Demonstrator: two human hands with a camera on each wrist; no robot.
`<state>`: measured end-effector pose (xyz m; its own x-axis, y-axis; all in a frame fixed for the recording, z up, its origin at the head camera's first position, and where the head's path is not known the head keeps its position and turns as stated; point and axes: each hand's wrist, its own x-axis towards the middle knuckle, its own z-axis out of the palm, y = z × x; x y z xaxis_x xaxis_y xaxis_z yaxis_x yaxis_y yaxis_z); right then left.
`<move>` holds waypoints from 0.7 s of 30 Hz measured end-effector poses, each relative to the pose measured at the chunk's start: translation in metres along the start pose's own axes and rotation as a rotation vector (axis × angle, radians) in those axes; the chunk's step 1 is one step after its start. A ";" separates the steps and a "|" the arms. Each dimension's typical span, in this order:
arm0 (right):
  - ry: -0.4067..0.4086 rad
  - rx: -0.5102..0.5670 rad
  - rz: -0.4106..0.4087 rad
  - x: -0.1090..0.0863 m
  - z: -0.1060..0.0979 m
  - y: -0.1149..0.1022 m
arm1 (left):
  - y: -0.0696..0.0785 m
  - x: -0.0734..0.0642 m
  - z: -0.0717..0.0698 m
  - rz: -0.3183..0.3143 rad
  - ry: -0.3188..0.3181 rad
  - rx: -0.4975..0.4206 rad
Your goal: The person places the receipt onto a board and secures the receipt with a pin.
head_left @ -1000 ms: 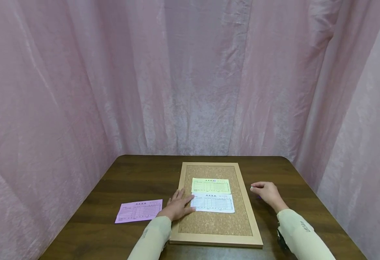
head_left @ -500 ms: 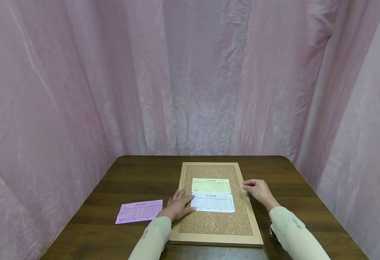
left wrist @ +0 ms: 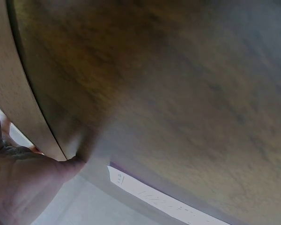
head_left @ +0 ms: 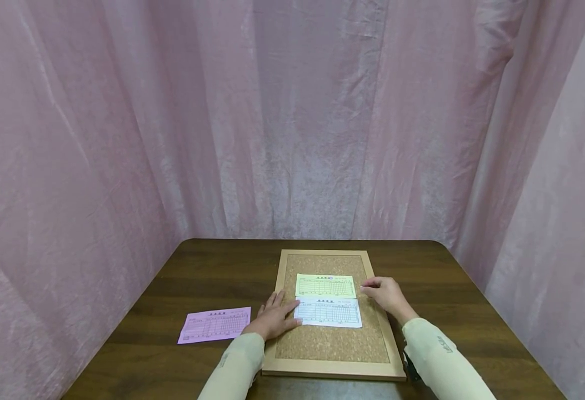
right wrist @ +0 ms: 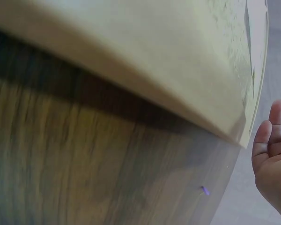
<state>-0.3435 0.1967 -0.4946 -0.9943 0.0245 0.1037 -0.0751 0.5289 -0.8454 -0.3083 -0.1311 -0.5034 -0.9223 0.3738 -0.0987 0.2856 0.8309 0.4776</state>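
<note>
A wood-framed cork board (head_left: 329,347) lies on the table, bearing a yellow form slip (head_left: 324,286) and, just below it, a white form slip (head_left: 327,312). A small purple spot, which looks like a push pin, marks the yellow slip's top edge. My left hand (head_left: 271,320) rests spread on the board's left side, thumb and index finger touching the white slip's left edge. Over the board's right side, my right hand (head_left: 389,296) pinches what looks like a small white push pin (head_left: 362,286), close to the yellow slip's right edge. The right wrist view hides those fingertips.
A pink-purple form slip (head_left: 214,325) lies on the dark wooden table (head_left: 227,266) left of the board. Beside the board's right edge lies a tiny purple pin (right wrist: 205,190). Pink curtains (head_left: 317,122) hang around the table's back and sides.
My right hand has moved left from the table beside the board to over its right side, still pinching the small white pin. My left hand and the slips have stayed put.
</note>
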 end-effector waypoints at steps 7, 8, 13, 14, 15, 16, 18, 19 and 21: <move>-0.022 0.017 -0.003 0.001 0.012 -0.007 | -0.001 0.001 0.001 -0.002 -0.002 -0.006; -0.027 0.020 -0.004 0.001 0.014 -0.008 | -0.001 0.002 0.001 -0.001 -0.002 -0.008; -0.034 0.018 -0.011 0.001 0.020 -0.012 | -0.002 0.002 0.001 -0.006 -0.007 -0.004; -0.032 0.013 -0.020 0.001 0.022 -0.013 | -0.001 0.002 0.000 -0.004 -0.007 -0.005; -0.031 0.007 -0.026 0.001 0.023 -0.014 | -0.001 0.002 0.000 -0.004 -0.007 -0.005; -0.031 0.006 -0.028 0.001 0.025 -0.014 | -0.001 0.001 0.000 -0.002 -0.005 -0.007; -0.027 -0.003 -0.046 0.002 0.028 -0.015 | -0.001 0.001 0.000 0.002 -0.005 -0.007; -0.027 -0.004 -0.053 0.002 0.029 -0.015 | 0.000 0.000 0.000 0.001 -0.006 -0.008; -0.031 0.003 -0.053 0.002 0.032 -0.016 | 0.000 0.000 -0.001 0.002 -0.007 -0.011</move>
<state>-0.3471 0.1611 -0.4979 -0.9908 -0.0300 0.1323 -0.1282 0.5262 -0.8406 -0.3080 -0.1314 -0.5029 -0.9199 0.3781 -0.1038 0.2845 0.8258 0.4869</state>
